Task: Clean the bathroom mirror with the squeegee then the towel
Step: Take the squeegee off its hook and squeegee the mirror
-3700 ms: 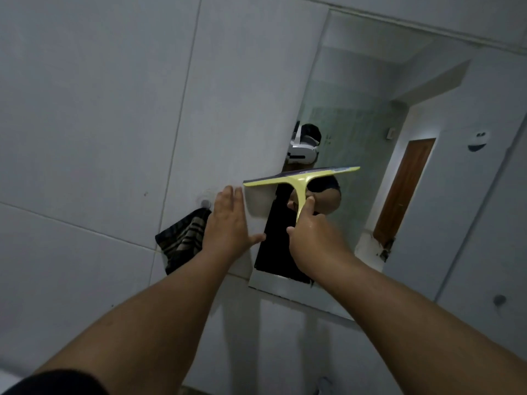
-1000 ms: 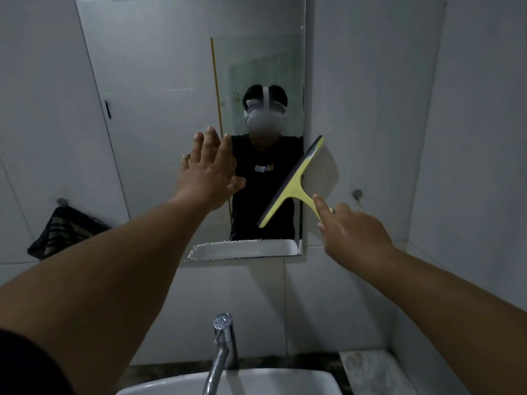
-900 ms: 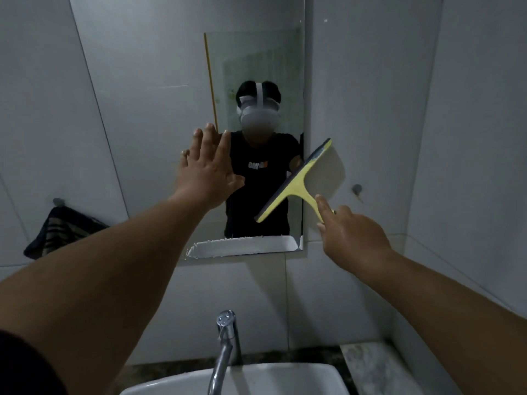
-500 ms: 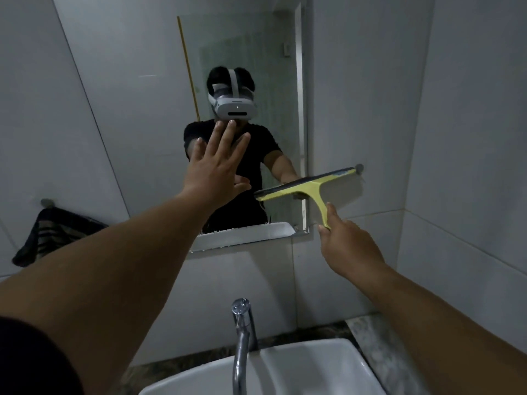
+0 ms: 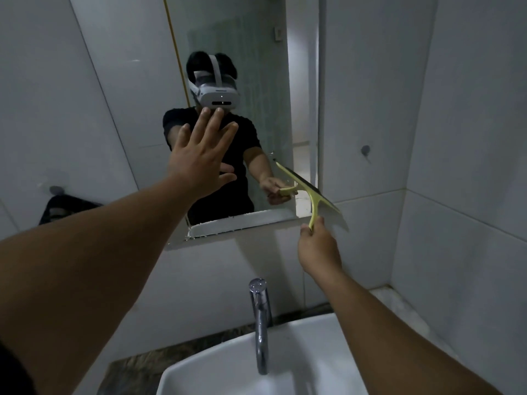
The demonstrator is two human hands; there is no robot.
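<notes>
The wall mirror [image 5: 137, 89] hangs above the sink and reflects a person in a black shirt. My left hand [image 5: 203, 155] is held flat against the glass with its fingers spread. My right hand [image 5: 318, 246] grips the handle of the yellow squeegee [image 5: 310, 192]. Its blade slants across the mirror's lower right corner, from the glass down onto the tiled wall. The dark striped towel [image 5: 64, 208] hangs from a hook on the wall at the left, partly hidden behind my left forearm.
A chrome tap [image 5: 260, 317] stands over the white sink [image 5: 308, 357] directly below my arms. A small wall hook [image 5: 365, 150] sits right of the mirror. The tiled side wall [image 5: 470, 138] closes in on the right.
The squeegee has dropped to the mirror's lower right corner, and its blade has tilted from nearly level to slanting down to the right. My left hand stays on the glass. The view has tipped downward.
</notes>
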